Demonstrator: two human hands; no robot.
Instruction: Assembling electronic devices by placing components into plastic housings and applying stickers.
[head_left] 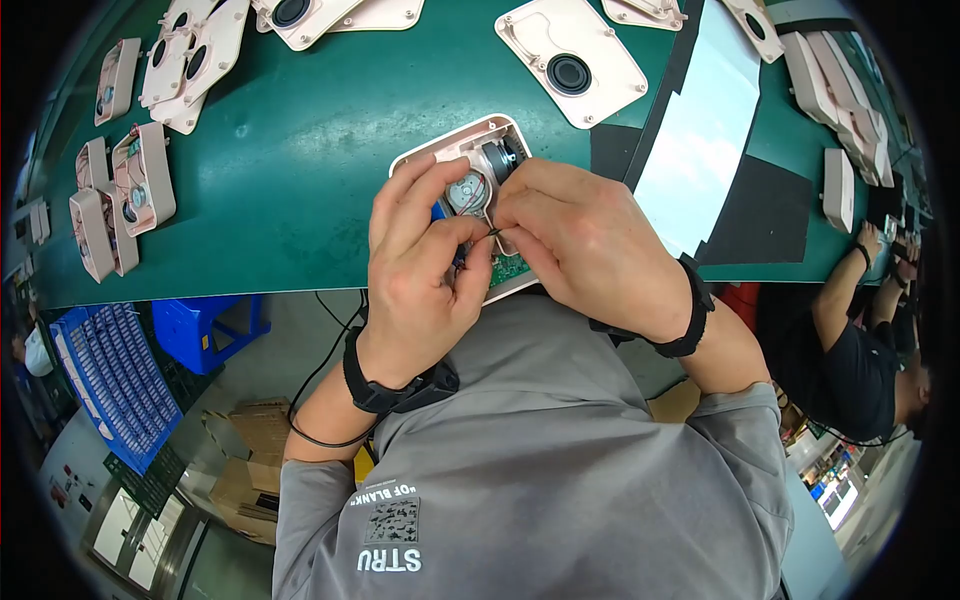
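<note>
An open pale-pink plastic housing (510,122) lies at the table's near edge, under my hands. Inside it are a round silver part (466,194), a dark cylindrical part (500,156), thin wires and a green circuit board (510,268). My left hand (415,265) reaches over the housing's left side, thumb and index finger closed on a thin dark cable (494,232). From the right, my right hand (595,240) pinches the same cable, its fingertips close to the left ones. Both hands partly cover the housing, and the cable's ends cannot be made out.
A pale panel with a round black piece (568,74) lies beyond my right hand. More panels (190,60) and open housings (146,180) lie at left. A white sheet (700,150) and stacked shells (838,95) are at right, near another person (850,340). A blue stool (195,330) stands below.
</note>
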